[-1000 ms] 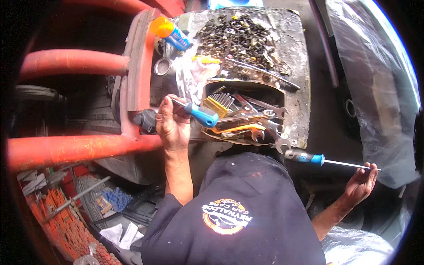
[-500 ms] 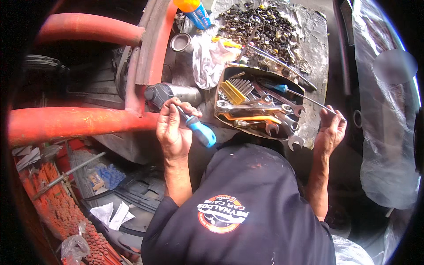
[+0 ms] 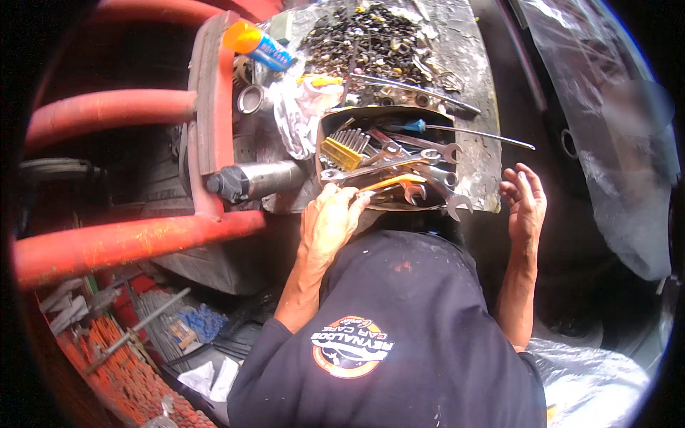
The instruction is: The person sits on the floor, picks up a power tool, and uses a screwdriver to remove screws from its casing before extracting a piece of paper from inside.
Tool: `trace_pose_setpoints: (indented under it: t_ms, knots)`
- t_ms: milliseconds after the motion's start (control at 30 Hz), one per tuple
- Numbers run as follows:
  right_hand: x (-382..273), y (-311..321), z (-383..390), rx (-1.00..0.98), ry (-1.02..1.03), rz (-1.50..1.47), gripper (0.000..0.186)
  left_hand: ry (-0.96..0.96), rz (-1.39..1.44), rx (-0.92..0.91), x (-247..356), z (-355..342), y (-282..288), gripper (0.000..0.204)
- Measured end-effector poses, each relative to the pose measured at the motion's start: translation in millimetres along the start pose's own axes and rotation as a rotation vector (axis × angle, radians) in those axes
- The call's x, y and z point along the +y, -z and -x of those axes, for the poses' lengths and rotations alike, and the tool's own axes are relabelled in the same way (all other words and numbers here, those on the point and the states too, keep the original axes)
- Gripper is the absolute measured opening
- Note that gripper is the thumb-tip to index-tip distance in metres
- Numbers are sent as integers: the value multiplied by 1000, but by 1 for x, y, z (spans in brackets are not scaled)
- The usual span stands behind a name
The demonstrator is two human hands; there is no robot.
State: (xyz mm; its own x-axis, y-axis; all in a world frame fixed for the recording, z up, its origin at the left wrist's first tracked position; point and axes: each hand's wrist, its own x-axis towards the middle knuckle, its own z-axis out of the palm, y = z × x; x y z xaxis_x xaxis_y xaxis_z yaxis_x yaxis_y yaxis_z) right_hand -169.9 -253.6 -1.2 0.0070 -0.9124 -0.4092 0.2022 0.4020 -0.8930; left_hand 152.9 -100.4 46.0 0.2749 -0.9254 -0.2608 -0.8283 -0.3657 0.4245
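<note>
At two o'clock in the tool box (image 3: 428, 118), the blue-handled screwdriver (image 3: 416, 126) is propped, its shaft jutting toward three; it could be dislodged if brushed by the loosely spread right hand (image 3: 525, 207). Whether anything is pinched by the curled left hand (image 3: 328, 222), near seven, cannot be told.

A long screwdriver (image 3: 417, 126) with a blue handle and slim metal shaft lies slanting slightly, its handle inside an open-topped, dark-walled box (image 3: 385, 118) and its tip jutting past the right rim. Along the box's near side lies an orange wrench (image 3: 391, 180), open end rightward.
</note>
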Motion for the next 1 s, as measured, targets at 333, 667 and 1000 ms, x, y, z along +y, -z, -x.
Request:
trace_pose_setpoints:
  t_ms: [333,667,1000]
  knots:
    - [26,20,38,52,-13,36,25,-5,31,33,3,-10,-20,35]
    - [7,7,43,20,32,139,23,215,567,158,22,24,11,24]
    - [-11,-47,57,-218,388,541,16,184,805,418,34,1,61,26]
